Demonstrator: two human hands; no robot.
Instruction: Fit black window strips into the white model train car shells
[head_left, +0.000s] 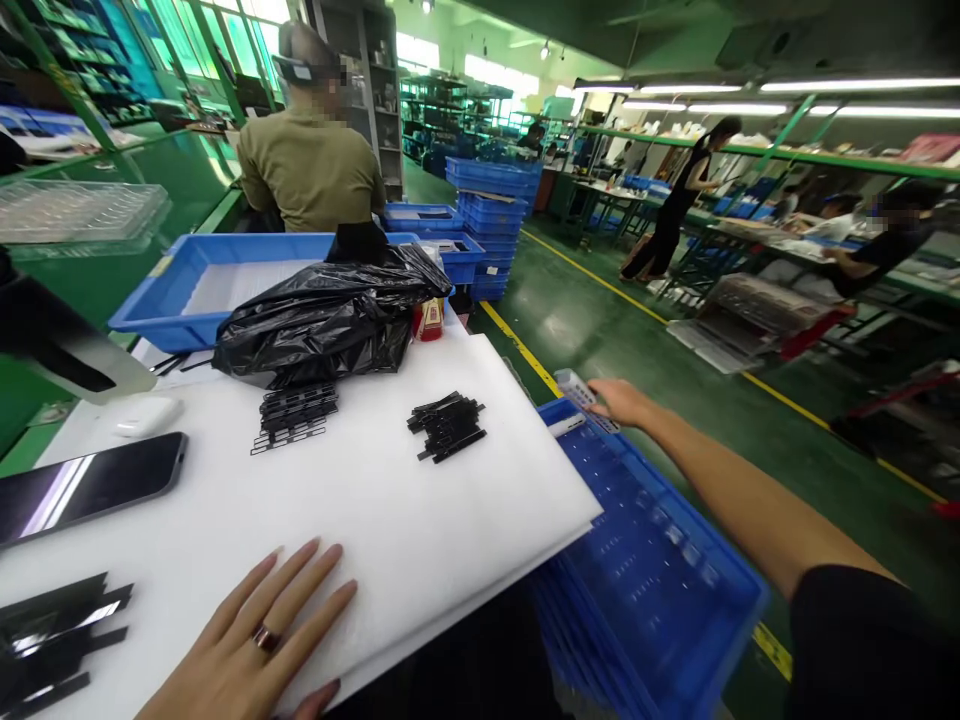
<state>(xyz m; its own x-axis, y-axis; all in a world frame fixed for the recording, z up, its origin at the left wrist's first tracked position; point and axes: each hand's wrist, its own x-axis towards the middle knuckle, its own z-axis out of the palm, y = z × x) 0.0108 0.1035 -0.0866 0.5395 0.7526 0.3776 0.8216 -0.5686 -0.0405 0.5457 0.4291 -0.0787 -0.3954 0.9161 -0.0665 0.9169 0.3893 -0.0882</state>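
My left hand [262,640] lies flat on the white foam sheet [390,520], fingers spread, a ring on one finger. Out to the right, my right hand [619,402] is closed on a pale, flat strip-like piece [576,390] above the corner of a blue tray [637,540]. Another white piece [567,426] rests near that tray's corner. A pile of small black strips [448,426] sits on the foam, with thin black frames [294,415] to its left. More glossy black strips [56,640] are at the lower left.
A phone [94,485] and a white case [146,416] lie at the left. A black plastic bag [322,320] covers part of a blue bin [169,325] at the back. One person [311,160] sits beyond it; others are farther right, past stacked blue crates [491,225].
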